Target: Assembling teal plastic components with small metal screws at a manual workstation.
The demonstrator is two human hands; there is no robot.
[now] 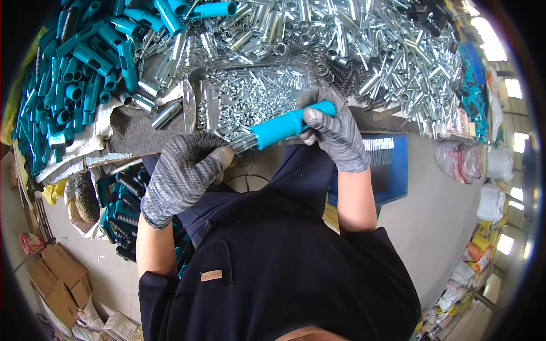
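Observation:
A teal tubular housing lies almost level in front of my chest, its right end a little higher. My right hand, in a grey knitted glove, is closed around that right end. At the housing's left end, a metal rod assembly with a spring sticks out. The gloved fingertips of my left hand pinch this metal part, and they hide its outer end. Just beyond both hands, a tray holds a heap of small shiny metal pins.
Teal housings are piled at the far left of the bench. Metal tubes and rods heap up at the back and right, beside dark coil springs. Under the bench stand a blue bin and a pile of black-and-teal parts. Cardboard boxes lie lower left.

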